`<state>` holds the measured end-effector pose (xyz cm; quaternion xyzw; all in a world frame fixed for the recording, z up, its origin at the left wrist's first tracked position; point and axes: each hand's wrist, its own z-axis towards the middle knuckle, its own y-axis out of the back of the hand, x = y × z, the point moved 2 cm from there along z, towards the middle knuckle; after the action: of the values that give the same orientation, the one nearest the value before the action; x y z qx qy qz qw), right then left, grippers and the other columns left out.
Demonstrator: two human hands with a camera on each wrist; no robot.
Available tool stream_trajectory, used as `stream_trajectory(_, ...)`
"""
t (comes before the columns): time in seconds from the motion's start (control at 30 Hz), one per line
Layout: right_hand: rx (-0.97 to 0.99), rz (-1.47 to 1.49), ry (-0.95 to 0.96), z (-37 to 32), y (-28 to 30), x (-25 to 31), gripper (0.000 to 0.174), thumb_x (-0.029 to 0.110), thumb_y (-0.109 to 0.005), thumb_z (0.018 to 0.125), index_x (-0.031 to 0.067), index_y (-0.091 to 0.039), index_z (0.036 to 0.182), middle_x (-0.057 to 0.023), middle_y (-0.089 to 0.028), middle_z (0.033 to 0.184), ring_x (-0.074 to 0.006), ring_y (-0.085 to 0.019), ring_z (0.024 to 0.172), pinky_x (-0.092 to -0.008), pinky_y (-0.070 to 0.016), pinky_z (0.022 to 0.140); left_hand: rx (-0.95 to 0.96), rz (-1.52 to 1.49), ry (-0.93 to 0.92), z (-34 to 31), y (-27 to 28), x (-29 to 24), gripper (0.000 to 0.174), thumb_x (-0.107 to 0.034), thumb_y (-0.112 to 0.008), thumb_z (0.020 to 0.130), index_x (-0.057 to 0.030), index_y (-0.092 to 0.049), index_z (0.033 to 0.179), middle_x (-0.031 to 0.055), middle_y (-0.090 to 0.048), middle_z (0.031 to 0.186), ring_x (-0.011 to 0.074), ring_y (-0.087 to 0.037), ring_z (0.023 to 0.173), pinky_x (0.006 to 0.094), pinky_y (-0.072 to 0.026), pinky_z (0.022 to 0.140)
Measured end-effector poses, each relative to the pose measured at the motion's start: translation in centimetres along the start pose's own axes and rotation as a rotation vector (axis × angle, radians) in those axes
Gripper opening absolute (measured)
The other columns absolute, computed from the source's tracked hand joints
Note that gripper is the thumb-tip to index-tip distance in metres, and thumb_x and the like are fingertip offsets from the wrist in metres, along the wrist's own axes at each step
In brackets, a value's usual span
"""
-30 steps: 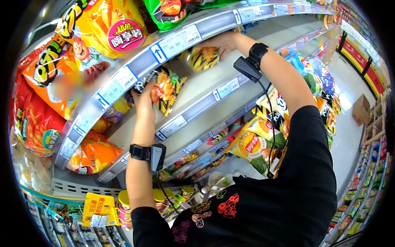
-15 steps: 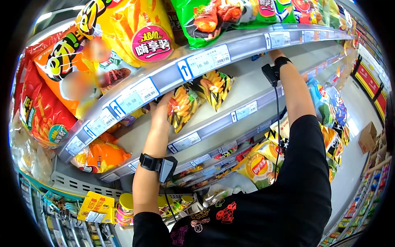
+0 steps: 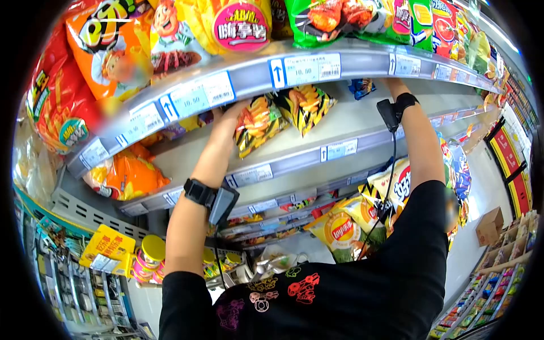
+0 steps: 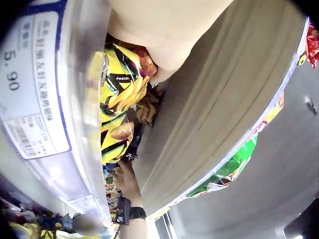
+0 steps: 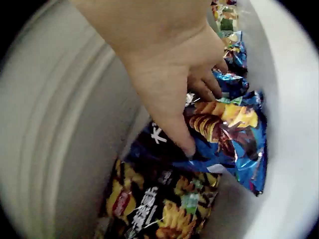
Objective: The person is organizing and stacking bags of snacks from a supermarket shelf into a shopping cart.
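Observation:
My left hand (image 3: 231, 116) reaches under the upper shelf, against the left side of a yellow-and-black snack bag (image 3: 258, 127). Its fingertips are hidden there and in the left wrist view, so I cannot tell whether they grip the bag. A second yellow-and-black snack bag (image 3: 307, 107) stands to its right. Farther right, my right hand (image 5: 174, 74) holds a blue snack bag (image 5: 234, 132), thumb across its front and fingers at its top edge. Below this bag in the right wrist view lies a black-and-yellow snack bag (image 5: 159, 204).
Above both hands runs a shelf edge with price tags (image 3: 309, 69), bearing large chip bags (image 3: 207, 34). An orange bag (image 3: 133, 174) sits at the left of the hands' shelf. Lower down are Lay's bags (image 3: 343, 229), and a cardboard box (image 3: 490, 225) stands in the aisle.
My right hand has left the yellow-and-black bags and reached right along the shelf to the blue bag. My left hand's bag now stands beside the other one. The head view has shifted.

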<state>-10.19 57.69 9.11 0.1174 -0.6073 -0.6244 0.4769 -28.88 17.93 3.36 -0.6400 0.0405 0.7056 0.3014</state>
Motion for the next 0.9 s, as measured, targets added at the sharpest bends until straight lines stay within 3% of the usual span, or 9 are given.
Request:
stream_trajectory(0.1, 0.223, 0.009, 0.129, -2.7, 0.4, 5.6, 0.053, 0.047, -0.062, 0.078, 0.0008, -0.062, 0.104, -0.0116, -0.066, 0.093, -0.0183, -0.063, 0.079, -0.0297, -0.0491, 0.066, 0.056, -0.003, -0.048, 0.7, 0.2, 0.6, 0.061, -0.006, -0.068, 0.076, 0.0001, -0.033, 0.126, 0.0158, -0.053, 0.118, 0.0256, -0.057, 0.105, 0.0344, -0.0494, 0.087)
stream_trajectory(0.17, 0.345, -0.013, 0.195, -4.5, 0.0, 8.2, 0.052, 0.047, -0.062, 0.078, 0.0006, -0.063, 0.103, -0.0113, -0.066, 0.092, -0.0184, -0.063, 0.078, -0.0298, -0.0490, 0.066, 0.262, -0.063, 0.216, -2.7, -1.9, -2.3, 0.036, -0.015, -0.064, 0.082, 0.0006, -0.051, 0.112, 0.0125, -0.063, 0.103, 0.0220, -0.064, 0.090, 0.0329, -0.0526, 0.079)
stream_trajectory(0.23, 0.369, -0.089, 0.323, -5.4, -1.2, 9.5, 0.072, 0.046, -0.060, 0.079, -0.0017, -0.044, 0.130, -0.0203, -0.047, 0.132, -0.0259, -0.048, 0.120, -0.0325, -0.0365, 0.100, 0.358, -0.081, 0.413, -2.8, -1.8, -2.0, 0.032, -0.020, -0.061, 0.085, 0.0000, -0.054, 0.110, 0.0122, -0.064, 0.102, 0.0208, -0.064, 0.089, 0.0325, -0.0529, 0.078)
stream_trajectory(0.3, 0.418, -0.317, 0.317, -6.4, -1.3, 10.6, 0.079, 0.046, -0.059, 0.079, -0.0011, -0.034, 0.137, -0.0216, -0.037, 0.139, -0.0283, -0.038, 0.128, -0.0314, -0.0280, 0.107, 0.369, -0.049, 0.394, -3.1, -1.5, -2.1, 0.032, -0.024, -0.056, 0.088, -0.0002, -0.056, 0.109, 0.0123, -0.064, 0.103, 0.0203, -0.065, 0.088, 0.0327, -0.0540, 0.077)
stream_trajectory(0.5, 0.451, -0.229, 0.397, -9.9, -0.1, 15.2, 0.063, 0.054, -0.050, 0.086, 0.0008, -0.058, 0.118, -0.0213, -0.058, 0.117, -0.0275, -0.055, 0.105, -0.0336, -0.0404, 0.091, 0.359, 0.655, 0.497, -4.6, 2.3, -6.4, 0.054, -0.051, -0.052, 0.085, -0.0029, -0.058, 0.110, 0.0126, -0.065, 0.098, 0.0215, -0.067, 0.079, 0.0332, -0.0556, 0.074)
stream_trajectory(0.63, -0.077, -0.211, 0.646, -11.6, -2.0, 19.9, 0.052, 0.052, -0.050, 0.087, 0.0038, -0.064, 0.104, -0.0186, -0.065, 0.092, -0.0256, -0.060, 0.079, -0.0364, -0.0468, 0.073, 0.224, 1.270, 0.226, -3.7, 4.2, -6.9, 0.071, -0.062, -0.042, 0.084, 0.0029, -0.063, 0.104, 0.0206, -0.065, 0.091, 0.0234, -0.067, 0.069, 0.0317, -0.0538, 0.063)
stream_trajectory(0.67, -0.124, -0.025, 0.826, -10.1, -4.3, 20.3, 0.048, 0.049, -0.051, 0.088, 0.0056, -0.064, 0.105, -0.0189, -0.065, 0.092, -0.0268, -0.061, 0.080, -0.0357, -0.0468, 0.076, 0.226, 1.378, 0.130, -3.2, 4.8, -6.4, 0.074, -0.063, -0.036, 0.085, 0.0044, -0.065, 0.094, 0.0242, -0.063, 0.099, 0.0315, -0.065, 0.086, 0.0358, -0.0497, 0.078)
stream_trajectory(0.7, 0.167, -0.132, 0.638, -9.5, -5.4, 21.8, 0.051, 0.048, -0.051, 0.087, 0.0060, -0.058, 0.115, -0.0213, -0.062, 0.104, -0.0317, -0.060, 0.094, -0.0359, -0.0455, 0.084, 0.106, 1.492, -0.091, -3.2, 4.7, -6.2, 0.074, -0.063, -0.037, 0.085, 0.0054, -0.065, 0.094, 0.0255, -0.062, 0.100, 0.0373, -0.061, 0.094, 0.0395, -0.0461, 0.085)
stream_trajectory(0.9, 0.251, -0.210, 0.761, -12.5, -7.7, 25.1, 0.065, 0.048, -0.049, 0.088, 0.0073, -0.037, 0.137, -0.0245, -0.048, 0.128, -0.0359, -0.047, 0.118, -0.0375, -0.0347, 0.101, 0.337, 1.291, -0.232, -3.6, 1.7, -4.1, 0.065, -0.059, -0.045, 0.085, 0.0029, -0.065, 0.089, 0.0218, -0.065, 0.080, 0.0334, -0.064, 0.077, 0.0372, -0.0492, 0.069)
